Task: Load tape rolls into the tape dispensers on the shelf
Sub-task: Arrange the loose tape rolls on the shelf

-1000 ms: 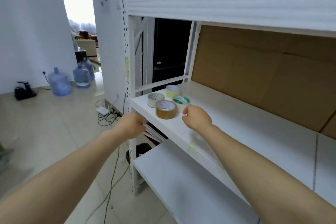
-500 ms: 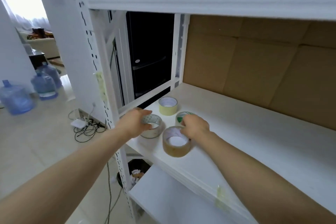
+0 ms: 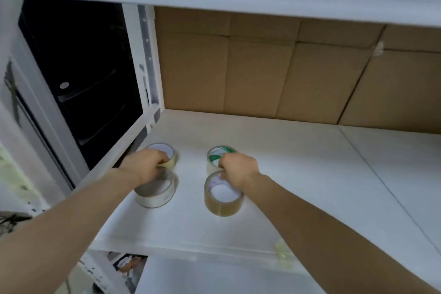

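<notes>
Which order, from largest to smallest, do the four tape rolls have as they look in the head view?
Largest: brown roll and clear roll; they look alike, so no ranking.
Smaller: green-printed roll and yellow roll, alike too. This is unsure: they lie farther away, partly hidden by the right hand and left hand.

White shelf [image 3: 298, 186] bears a yellow roll [image 3: 173, 163], green-printed roll [image 3: 215, 154] and brown roll [image 3: 223, 209].

Soft, dimmish light leaves faint shadows on the shelf [image 3: 298, 186], with mild motion blur and bowed edges.
</notes>
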The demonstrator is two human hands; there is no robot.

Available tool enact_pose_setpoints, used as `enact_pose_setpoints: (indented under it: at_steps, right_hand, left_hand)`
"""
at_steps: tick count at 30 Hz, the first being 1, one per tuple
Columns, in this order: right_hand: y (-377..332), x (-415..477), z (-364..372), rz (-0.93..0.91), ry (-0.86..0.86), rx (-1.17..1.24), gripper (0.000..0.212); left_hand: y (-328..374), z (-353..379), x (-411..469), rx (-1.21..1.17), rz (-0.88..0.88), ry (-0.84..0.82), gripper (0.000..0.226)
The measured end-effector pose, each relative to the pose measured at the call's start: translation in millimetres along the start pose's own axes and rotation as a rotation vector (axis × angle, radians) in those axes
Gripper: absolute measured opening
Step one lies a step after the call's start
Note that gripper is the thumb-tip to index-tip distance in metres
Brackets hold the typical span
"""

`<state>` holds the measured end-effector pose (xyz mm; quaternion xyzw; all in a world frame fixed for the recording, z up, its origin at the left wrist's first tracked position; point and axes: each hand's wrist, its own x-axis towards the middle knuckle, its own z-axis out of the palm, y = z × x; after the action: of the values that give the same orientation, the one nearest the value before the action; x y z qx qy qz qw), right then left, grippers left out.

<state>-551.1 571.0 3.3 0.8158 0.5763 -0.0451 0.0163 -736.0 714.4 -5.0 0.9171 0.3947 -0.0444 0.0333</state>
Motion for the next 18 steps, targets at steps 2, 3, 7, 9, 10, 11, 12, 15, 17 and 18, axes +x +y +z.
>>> enact_pose_setpoints:
  at_steps: [2, 3, 7, 9, 10, 11, 12, 15, 17, 18]
  right_hand:
    - [22, -12, -2, 0.042, 0.037, 0.021, 0.008]
    - [32, -18, -4, 0.053, 0.051, 0.037, 0.008]
    - [101, -62, -18, 0.161, 0.113, 0.060, 0.021]
    - [143, -94, -24, 0.209, 0.158, 0.021, 0.025]
    - [165, -111, -26, 0.233, 0.169, -0.011, 0.026]
    - [188, -129, -28, 0.254, 0.179, -0.034, 0.027]
    - [213, -146, -28, 0.271, 0.181, -0.045, 0.027]
    - [290, -206, -27, 0.318, 0.160, -0.107, 0.025]
    - [341, -248, -24, 0.371, 0.137, -0.127, 0.027]
    - [364, -269, -23, 0.393, 0.122, -0.130, 0.028]
  left_hand:
    - [17, -6, 10, 0.092, 0.053, 0.075, 0.027]
    - [24, -9, 13, 0.097, 0.084, 0.100, 0.023]
    - [107, -23, 35, -0.015, 0.203, 0.232, 0.010]
    - [167, -30, 39, -0.069, 0.269, 0.289, 0.015]
    - [197, -32, 40, -0.090, 0.306, 0.309, 0.017]
    - [229, -33, 41, -0.097, 0.347, 0.324, 0.018]
    - [262, -33, 41, -0.100, 0.384, 0.337, 0.020]
    - [368, -31, 35, -0.143, 0.483, 0.367, 0.022]
    - [435, -27, 29, -0.197, 0.537, 0.340, 0.020]
    - [466, -25, 26, -0.215, 0.569, 0.316, 0.019]
